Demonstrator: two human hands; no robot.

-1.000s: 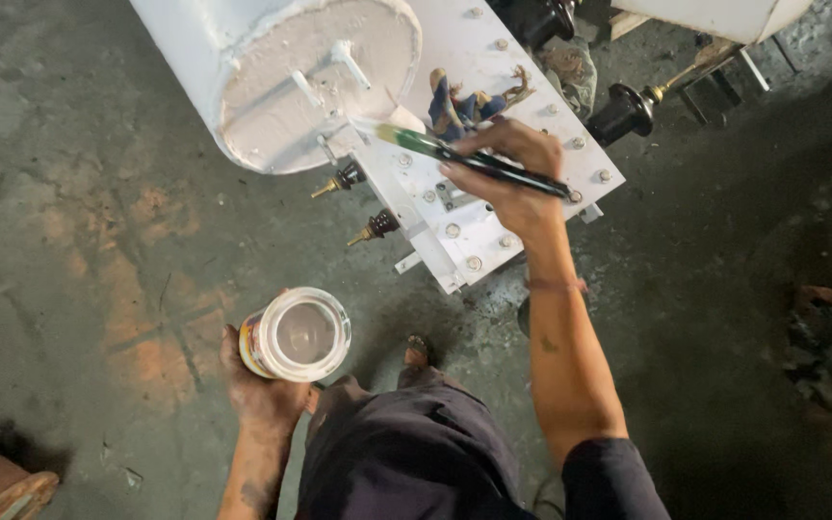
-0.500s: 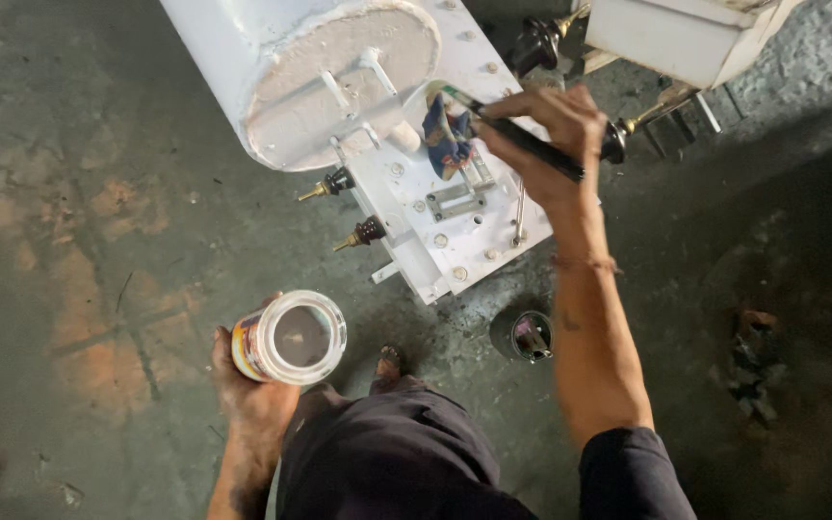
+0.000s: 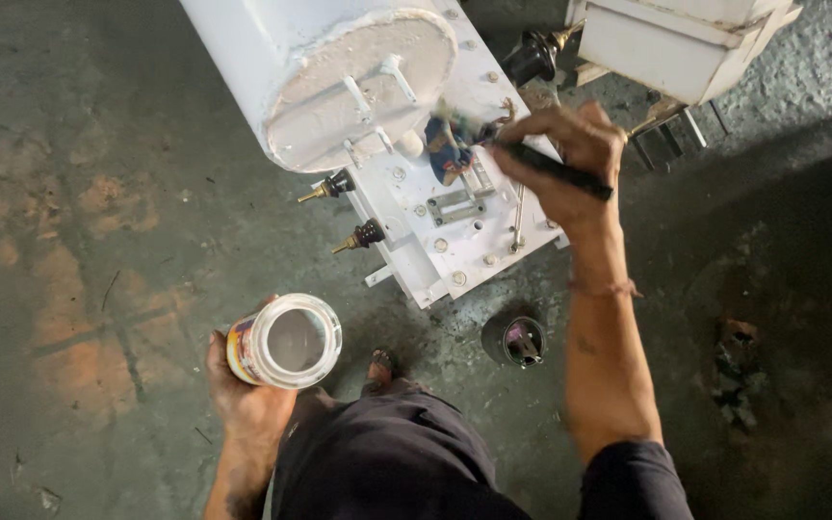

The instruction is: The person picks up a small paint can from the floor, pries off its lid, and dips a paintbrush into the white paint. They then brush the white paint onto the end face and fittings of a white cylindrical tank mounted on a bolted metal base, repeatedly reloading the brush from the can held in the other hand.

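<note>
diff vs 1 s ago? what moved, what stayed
The right hand carried its dark-handled brush from over the white plate's near edge up to the blue fitting beside the white tank; the tip now meets it. No grip changed: the left hand keeps the open paint can low by the knee. The small dark pot sits on the floor.
</note>
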